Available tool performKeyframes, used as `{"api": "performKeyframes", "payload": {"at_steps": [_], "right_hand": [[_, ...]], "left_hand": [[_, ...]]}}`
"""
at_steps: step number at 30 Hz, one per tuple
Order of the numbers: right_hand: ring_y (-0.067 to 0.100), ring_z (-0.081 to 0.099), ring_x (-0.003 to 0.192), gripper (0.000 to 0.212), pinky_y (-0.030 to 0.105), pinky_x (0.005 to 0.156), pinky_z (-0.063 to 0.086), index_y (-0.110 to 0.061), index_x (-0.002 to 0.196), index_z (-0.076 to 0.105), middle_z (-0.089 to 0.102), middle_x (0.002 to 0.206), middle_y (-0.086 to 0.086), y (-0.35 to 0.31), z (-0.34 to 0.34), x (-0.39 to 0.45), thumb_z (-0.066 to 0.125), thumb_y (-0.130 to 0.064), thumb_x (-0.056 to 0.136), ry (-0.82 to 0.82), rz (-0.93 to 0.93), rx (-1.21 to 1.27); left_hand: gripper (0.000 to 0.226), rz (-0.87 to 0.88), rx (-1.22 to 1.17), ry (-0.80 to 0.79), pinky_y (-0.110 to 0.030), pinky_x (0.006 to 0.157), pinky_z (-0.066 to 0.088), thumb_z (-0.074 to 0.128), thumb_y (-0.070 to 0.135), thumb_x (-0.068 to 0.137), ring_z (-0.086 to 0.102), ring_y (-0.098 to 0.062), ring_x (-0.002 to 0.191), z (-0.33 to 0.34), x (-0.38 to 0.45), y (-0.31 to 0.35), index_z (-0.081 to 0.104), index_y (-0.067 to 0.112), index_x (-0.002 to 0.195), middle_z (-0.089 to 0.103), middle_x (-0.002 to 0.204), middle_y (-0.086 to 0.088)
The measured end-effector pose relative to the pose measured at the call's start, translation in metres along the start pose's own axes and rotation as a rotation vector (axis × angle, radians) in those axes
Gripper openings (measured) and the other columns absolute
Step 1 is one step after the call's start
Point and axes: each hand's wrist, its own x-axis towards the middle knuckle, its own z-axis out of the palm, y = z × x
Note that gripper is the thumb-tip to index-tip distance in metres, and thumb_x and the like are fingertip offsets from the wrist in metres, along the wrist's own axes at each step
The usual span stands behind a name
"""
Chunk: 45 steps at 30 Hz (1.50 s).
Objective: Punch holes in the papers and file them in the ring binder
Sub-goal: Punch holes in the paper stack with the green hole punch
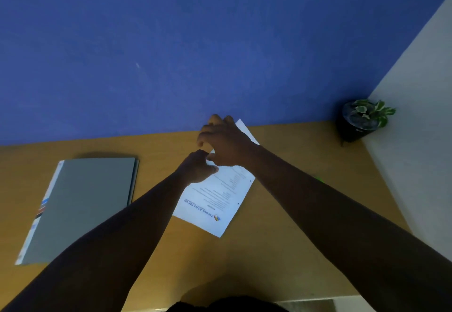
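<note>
Both grips, left hand (198, 167) and right hand (226, 144), pinched the far end of the white printed papers (215, 200) lying mid-table (281, 238); the closed grey ring binder (80, 204) lay at nine o'clock, well apart.

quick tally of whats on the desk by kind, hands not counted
binder: 1, grey, closed, lying flat
paper: 1 sheet or stack showing, printed, with two punched holes along one edge
potted plant: 1, in the far right corner
total: 3
</note>
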Motion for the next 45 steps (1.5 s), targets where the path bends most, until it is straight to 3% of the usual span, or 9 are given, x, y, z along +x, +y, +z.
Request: {"api": "performKeyframes", "payload": {"at_steps": [4, 10, 15, 20, 26, 29, 33, 40, 45], "right_hand": [[0.019, 0.053, 0.106, 0.037, 0.040, 0.088, 0.029, -0.024, 0.114, 0.059, 0.067, 0.105, -0.006, -0.014, -0.003, 0.011, 0.070, -0.030, 0.079, -0.112, 0.014, -0.163], [0.023, 0.062, 0.084, 0.027, 0.028, 0.062, 0.034, -0.018, 0.113, 0.061, 0.065, 0.094, 0.004, -0.014, -0.001, 0.006, 0.063, -0.020, 0.087, -0.102, 0.134, 0.014], [0.018, 0.057, 0.078, 0.021, 0.023, 0.059, 0.029, -0.023, 0.107, 0.068, 0.064, 0.089, 0.001, -0.010, 0.002, -0.005, 0.062, -0.018, 0.087, -0.141, 0.245, 0.106], [0.021, 0.060, 0.089, 0.029, 0.025, 0.064, 0.033, -0.030, 0.109, 0.067, 0.065, 0.101, 0.001, 0.003, 0.006, -0.017, 0.061, -0.015, 0.084, -0.097, 0.374, 0.130], [0.021, 0.062, 0.098, 0.023, 0.024, 0.072, 0.041, -0.026, 0.106, 0.068, 0.067, 0.106, -0.001, 0.025, 0.013, -0.038, 0.061, -0.017, 0.087, 0.004, 0.629, 0.262], [0.021, 0.060, 0.104, 0.018, 0.026, 0.081, 0.045, -0.019, 0.108, 0.066, 0.065, 0.112, 0.001, 0.034, 0.017, -0.048, 0.062, -0.022, 0.091, 0.059, 0.746, 0.356], [0.022, 0.062, 0.095, 0.018, 0.024, 0.075, 0.042, -0.012, 0.104, 0.068, 0.068, 0.105, 0.006, 0.041, 0.021, -0.056, 0.058, -0.020, 0.091, 0.114, 0.877, 0.476], [0.011, 0.061, 0.078, 0.007, 0.030, 0.074, 0.053, -0.019, 0.093, 0.067, 0.065, 0.087, -0.007, 0.036, 0.033, -0.069, 0.061, -0.020, 0.090, 0.274, 1.106, 1.002], [0.019, 0.066, 0.087, 0.010, 0.028, 0.073, 0.053, -0.016, 0.098, 0.070, 0.070, 0.096, 0.000, 0.030, 0.048, -0.080, 0.064, -0.017, 0.089, 0.312, 1.184, 1.199]], "left_hand": [[0.045, 0.077, 0.171, 0.009, -0.035, 0.084, 0.054, 0.065, 0.026, 0.091, 0.064, -0.027, 0.106, -0.015, -0.005, -0.001, 0.056, 0.011, 0.132, 0.065, 0.125, -0.010], [0.042, 0.114, 0.292, 0.028, -0.025, 0.067, 0.046, 0.065, 0.030, 0.093, 0.065, -0.019, 0.089, -0.026, -0.012, -0.005, 0.057, 0.013, 0.131, 0.069, 0.115, -0.007], [0.038, 0.129, 0.291, 0.013, -0.016, 0.052, 0.043, 0.069, 0.036, 0.090, 0.061, -0.007, 0.064, -0.038, -0.017, -0.008, 0.065, 0.015, 0.122, 0.073, 0.104, -0.001], [0.033, 0.150, 0.357, 0.142, -0.021, 0.055, 0.043, 0.068, 0.043, 0.088, 0.061, -0.010, 0.071, -0.048, -0.024, -0.016, 0.072, 0.025, 0.116, 0.072, 0.100, 0.005], [0.036, 0.048, 0.283, 0.387, -0.036, 0.090, 0.050, 0.070, 0.047, 0.084, 0.065, -0.015, 0.101, -0.058, -0.030, -0.036, 0.067, 0.033, 0.117, 0.071, 0.114, 0.009], [0.054, -0.026, 0.179, 0.545, -0.043, 0.102, 0.040, 0.075, 0.043, 0.080, 0.060, -0.020, 0.115, -0.057, -0.031, -0.044, 0.056, 0.030, 0.129, 0.064, 0.125, 0.005], [0.073, -0.138, -0.066, 0.613, -0.049, 0.104, 0.041, 0.077, 0.036, 0.080, 0.055, -0.024, 0.125, -0.050, -0.032, -0.050, 0.041, 0.020, 0.141, 0.056, 0.137, 0.000], [0.050, -0.288, -0.381, 0.438, -0.038, 0.090, 0.054, 0.067, 0.029, 0.090, 0.063, -0.024, 0.112, -0.022, -0.028, -0.058, 0.053, 0.015, 0.136, 0.063, 0.133, -0.003], [0.032, -0.310, -0.666, 0.336, -0.033, 0.066, 0.053, 0.060, 0.022, 0.094, 0.068, -0.019, 0.082, 0.000, -0.028, -0.063, 0.067, 0.014, 0.124, 0.073, 0.102, 0.000]]}}
